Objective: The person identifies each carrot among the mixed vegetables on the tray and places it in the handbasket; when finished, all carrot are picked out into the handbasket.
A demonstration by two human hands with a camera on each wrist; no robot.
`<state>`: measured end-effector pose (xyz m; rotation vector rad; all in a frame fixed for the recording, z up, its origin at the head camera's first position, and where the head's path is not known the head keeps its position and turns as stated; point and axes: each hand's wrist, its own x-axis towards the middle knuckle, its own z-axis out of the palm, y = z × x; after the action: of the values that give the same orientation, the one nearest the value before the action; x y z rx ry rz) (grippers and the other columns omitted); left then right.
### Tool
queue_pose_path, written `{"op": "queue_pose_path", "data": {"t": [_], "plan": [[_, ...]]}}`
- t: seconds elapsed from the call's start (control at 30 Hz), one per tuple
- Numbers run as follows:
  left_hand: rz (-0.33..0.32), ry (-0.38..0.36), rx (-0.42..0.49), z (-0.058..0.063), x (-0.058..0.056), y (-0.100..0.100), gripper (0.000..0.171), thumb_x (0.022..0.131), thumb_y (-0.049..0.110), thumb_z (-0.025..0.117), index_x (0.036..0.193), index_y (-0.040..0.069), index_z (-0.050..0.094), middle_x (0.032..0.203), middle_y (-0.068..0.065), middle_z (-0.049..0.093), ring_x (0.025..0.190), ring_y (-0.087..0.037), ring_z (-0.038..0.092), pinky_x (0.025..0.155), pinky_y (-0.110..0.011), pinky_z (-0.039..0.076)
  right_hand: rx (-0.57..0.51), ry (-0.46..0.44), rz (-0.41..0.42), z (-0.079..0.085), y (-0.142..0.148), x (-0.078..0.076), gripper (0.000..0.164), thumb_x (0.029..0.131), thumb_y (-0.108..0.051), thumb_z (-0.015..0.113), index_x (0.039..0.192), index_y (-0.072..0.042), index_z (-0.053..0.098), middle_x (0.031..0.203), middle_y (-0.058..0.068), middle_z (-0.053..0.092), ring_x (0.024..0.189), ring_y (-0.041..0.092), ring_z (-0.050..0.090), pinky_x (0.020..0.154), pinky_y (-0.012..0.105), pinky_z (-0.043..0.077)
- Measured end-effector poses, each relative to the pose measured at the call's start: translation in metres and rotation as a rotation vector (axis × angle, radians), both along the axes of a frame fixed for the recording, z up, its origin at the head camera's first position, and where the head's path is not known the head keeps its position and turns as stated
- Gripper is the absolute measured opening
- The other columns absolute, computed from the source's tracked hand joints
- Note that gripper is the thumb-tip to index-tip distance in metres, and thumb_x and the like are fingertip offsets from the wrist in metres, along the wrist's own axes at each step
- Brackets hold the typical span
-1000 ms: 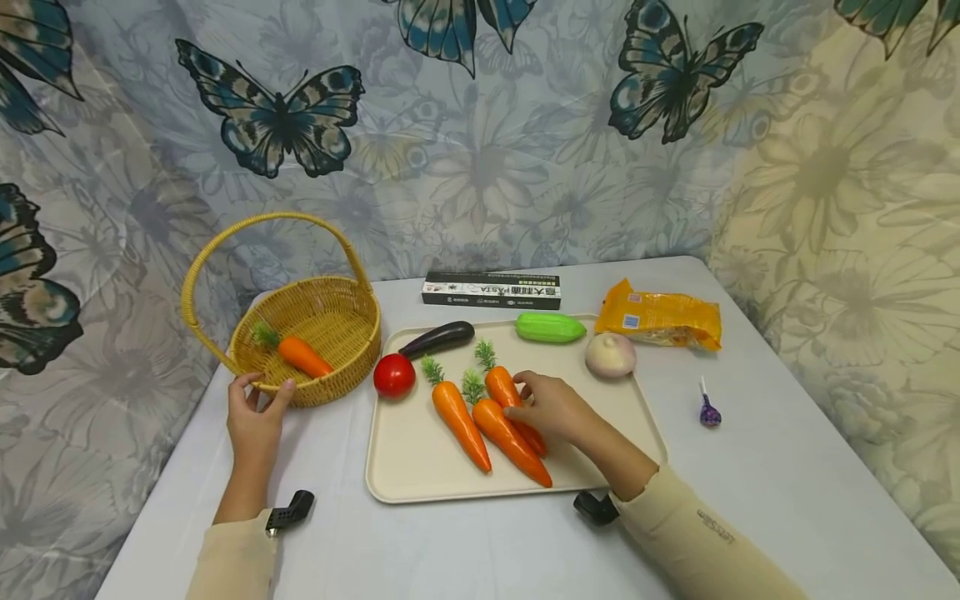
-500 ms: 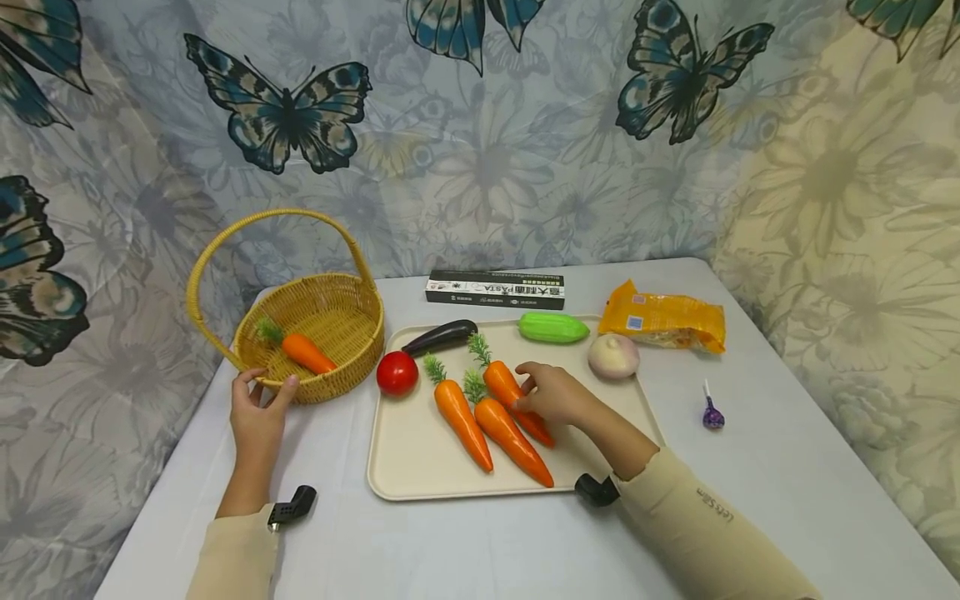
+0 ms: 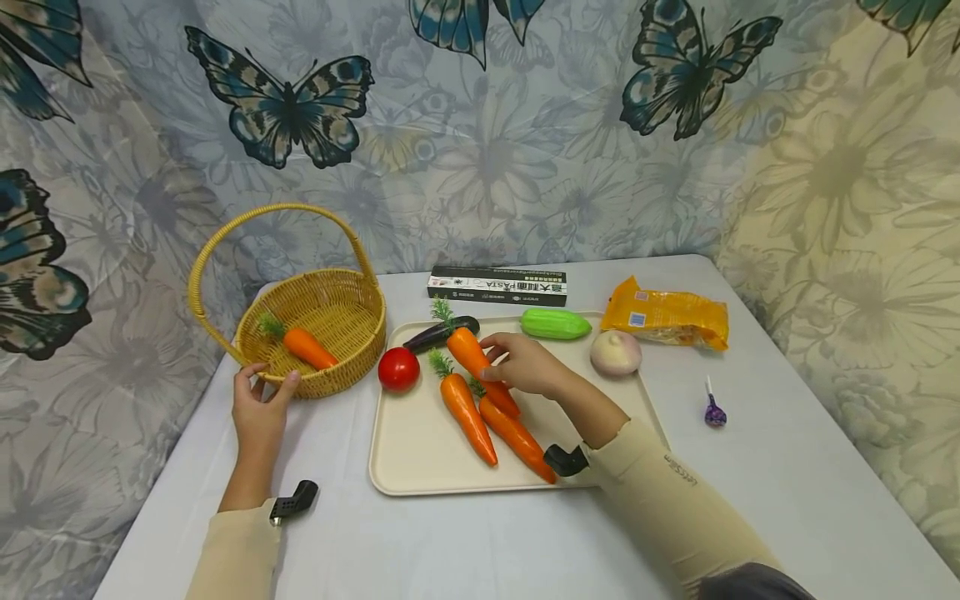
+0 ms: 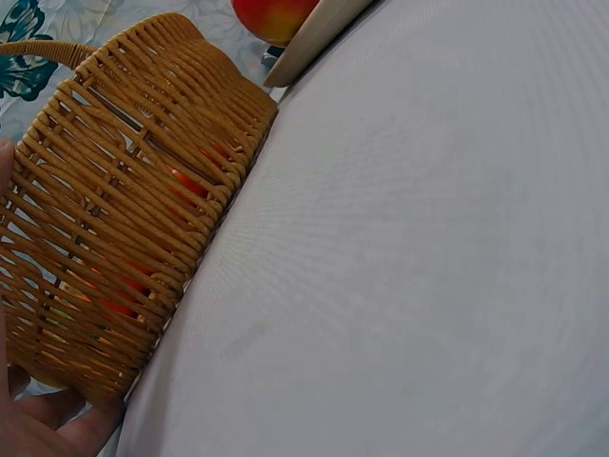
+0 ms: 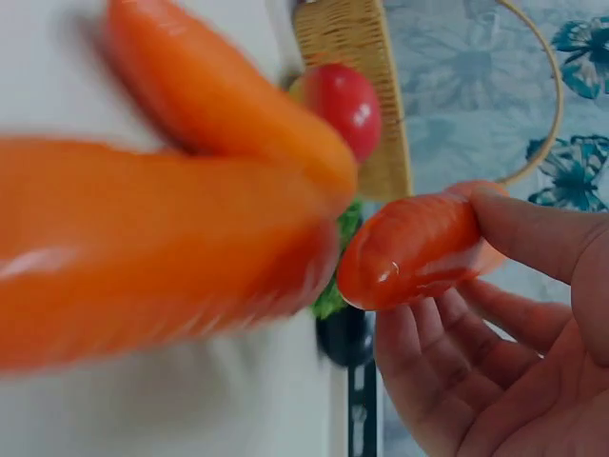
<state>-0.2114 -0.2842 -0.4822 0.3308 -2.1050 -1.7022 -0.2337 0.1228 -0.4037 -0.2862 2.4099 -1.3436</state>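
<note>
In the head view my left hand (image 3: 258, 408) grips the near rim of a yellow wicker basket (image 3: 348, 371), whose handle arches above it. A carrot (image 3: 310, 348) with a green top lies inside. My right hand (image 3: 525, 367) pinches another carrot (image 3: 468, 352) between thumb and fingers over the beige tray (image 3: 420, 477); its leafy end overlaps an eggplant (image 3: 422, 339). Two more carrots lie on the tray, a left carrot (image 3: 468, 421) and a right carrot (image 3: 519, 437). In the right wrist view the held carrot (image 5: 414, 252) shows its tapered end, beside the thumb.
A tomato (image 3: 398, 369) sits at the tray's left edge. A green ridged vegetable (image 3: 555, 323) and an onion (image 3: 615, 353) lie at its back and right. Behind stands a black pasta box (image 3: 497, 287). A yellow bag (image 3: 665, 315) and a purple lollipop (image 3: 715, 412) are farther right.
The right hand has taken hold of the upper carrot and moved it up and left, away from its place beside the others. The left hand stays at the basket rim.
</note>
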Motion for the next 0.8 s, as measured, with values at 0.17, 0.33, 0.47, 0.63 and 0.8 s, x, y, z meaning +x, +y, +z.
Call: {"op": "queue_pose_path", "data": {"t": [0.17, 0.33, 0.47, 0.63, 0.8], "plan": [[0.0, -0.002, -0.004, 0.001, 0.0, 0.0, 0.066, 0.087, 0.03, 0.075, 0.135, 0.006, 0.037, 0.15, -0.009, 0.032, 0.14, -0.024, 0.03, 0.105, -0.039, 0.04, -0.021, 0.04, 0.019, 0.006, -0.023, -0.012, 0.049, 0.087, -0.014, 0.074, 0.133, -0.008, 0.056, 0.109, 0.007, 0.061, 0.089, 0.021, 0.063, 0.066, 0.032, 0.058], [-0.001, -0.016, -0.012, 0.0, 0.001, -0.001, 0.068, 0.087, 0.031, 0.075, 0.136, 0.006, 0.036, 0.153, -0.007, 0.029, 0.141, -0.024, 0.029, 0.106, -0.042, 0.039, -0.01, 0.077, 0.068, 0.012, -0.048, -0.023, 0.049, 0.087, -0.014, 0.075, 0.132, -0.006, 0.057, 0.108, 0.006, 0.062, 0.091, 0.02, 0.063, 0.066, 0.029, 0.058], [0.0, -0.01, -0.006, -0.001, 0.0, -0.003, 0.066, 0.087, 0.029, 0.075, 0.136, 0.006, 0.037, 0.153, -0.006, 0.028, 0.141, -0.023, 0.03, 0.106, -0.04, 0.04, 0.023, 0.099, 0.114, 0.014, -0.07, -0.033, 0.05, 0.086, -0.014, 0.076, 0.132, -0.007, 0.057, 0.107, 0.004, 0.064, 0.094, 0.018, 0.062, 0.067, 0.027, 0.057], [-0.013, 0.011, 0.011, 0.002, -0.002, -0.003, 0.065, 0.087, 0.025, 0.075, 0.135, 0.005, 0.037, 0.151, -0.007, 0.029, 0.14, -0.024, 0.031, 0.106, -0.04, 0.04, 0.096, 0.119, 0.169, 0.019, -0.094, -0.045, 0.049, 0.087, -0.018, 0.076, 0.131, -0.008, 0.058, 0.104, 0.003, 0.065, 0.091, 0.016, 0.062, 0.068, 0.025, 0.056], [-0.017, 0.001, 0.012, 0.006, 0.001, 0.001, 0.065, 0.087, 0.02, 0.075, 0.135, 0.0, 0.036, 0.15, -0.012, 0.031, 0.14, -0.027, 0.031, 0.105, -0.041, 0.04, 0.139, 0.128, 0.201, 0.025, -0.116, -0.055, 0.048, 0.086, -0.02, 0.077, 0.13, -0.009, 0.059, 0.101, 0.001, 0.065, 0.087, 0.015, 0.063, 0.069, 0.024, 0.055]]}}
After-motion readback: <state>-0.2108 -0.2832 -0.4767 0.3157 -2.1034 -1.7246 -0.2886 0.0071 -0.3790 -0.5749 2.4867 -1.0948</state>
